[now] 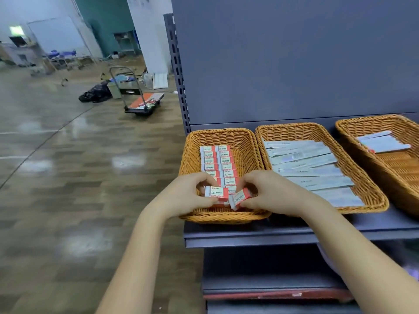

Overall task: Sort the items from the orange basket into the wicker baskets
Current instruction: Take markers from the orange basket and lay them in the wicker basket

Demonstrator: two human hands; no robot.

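Three wicker baskets stand on a grey shelf. The left wicker basket (192,152) holds two neat columns of small red-and-white eraser boxes (223,165). Over its near end, my left hand (192,196) pinches one red "2B" eraser box (215,193) lying level. My right hand (267,193) pinches another eraser box (241,198), tilted, right beside the first. The middle wicker basket (367,191) is filled with long pale flat packets (310,168). The right wicker basket (390,171) holds a few similar packets (383,142). The orange basket is not in view.
The grey shelf edge (249,237) runs just below the baskets, with a tall grey back panel (294,64) behind them. To the left is open shiny floor (68,166). A platform trolley (142,103) and a black bag (95,92) sit far back.
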